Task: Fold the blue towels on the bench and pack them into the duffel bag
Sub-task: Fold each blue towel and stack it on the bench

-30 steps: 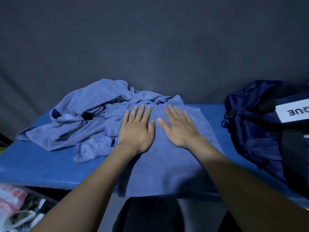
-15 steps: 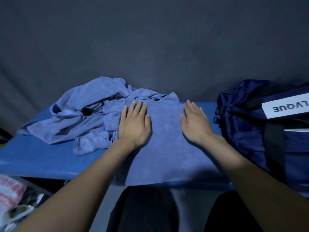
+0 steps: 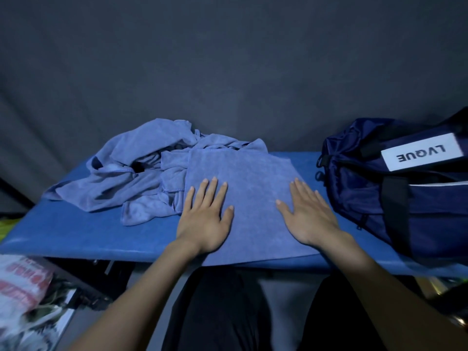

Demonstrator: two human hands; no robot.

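At the far left, below the surface [image 3: 76, 231], a white plastic bag with red print [image 3: 22, 282] lies beside some printed papers [image 3: 58, 323], too blurred to read. On the left half of the blue padded surface sits a rumpled heap of blue towels [image 3: 121, 173], its folds piled against the dark cloth backdrop [image 3: 228, 59] and its right side touching the flat towel [image 3: 243, 198]. That flat towel lies smoothed out in the middle, its near edge just short of the surface's front edge and its far edge tucked against the heap.

The left hand [image 3: 205, 219] rests palm down on the towel's left part, fingers straight and close together. The right hand [image 3: 310, 214] lies palm down on the towel's right edge, fingers straight with the thumb spread out to the left. Bare towel shows between the two hands.

A narrow strip of bare surface separates the right hand from the navy duffel bag [image 3: 379, 198], which fills the right end of the surface. A white label reading LVQUE [image 3: 421, 155] sits upside down on its top, and a black strap [image 3: 395, 206] crosses its side. What the bag holds cannot be seen. The person's dark-clothed legs [image 3: 220, 312] show under the front edge.
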